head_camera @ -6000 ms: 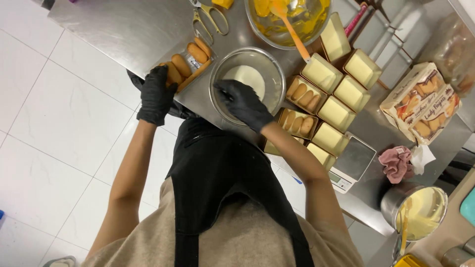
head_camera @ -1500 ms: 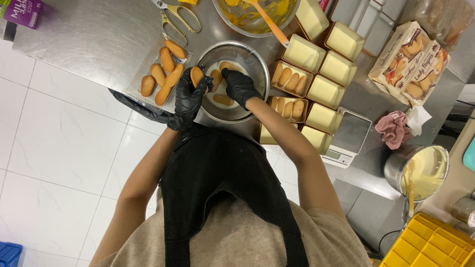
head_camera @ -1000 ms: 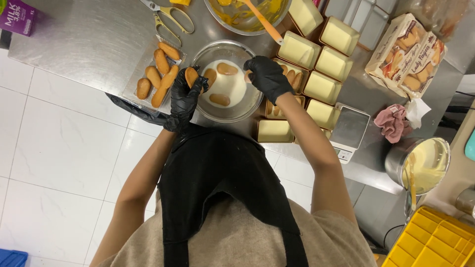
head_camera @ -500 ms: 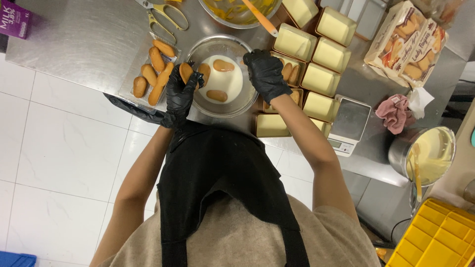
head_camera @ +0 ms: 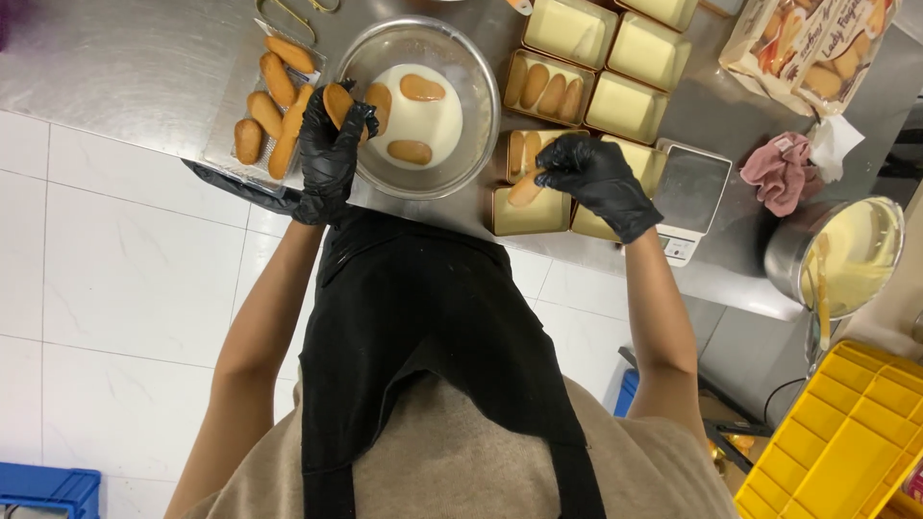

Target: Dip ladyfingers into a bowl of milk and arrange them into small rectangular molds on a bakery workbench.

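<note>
Gloves on both hands here. I've got my right hand [head_camera: 601, 178] pinching a soaked ladyfinger [head_camera: 526, 189] over a gold tray [head_camera: 524, 216], low for laying it flat. My left hand [head_camera: 330, 144] grips another biscuit [head_camera: 338, 102] at the steel bowl's [head_camera: 481, 125] rim, milky liquid inside. Dry ladyfingers [head_camera: 274, 96] sit left, filled trays [head_camera: 625, 104] and scale [head_camera: 694, 192] crowd behind.

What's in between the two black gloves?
In the head view, the steel bowl of white liquid with biscuits floating in it sits between the left hand and the right hand.
</note>
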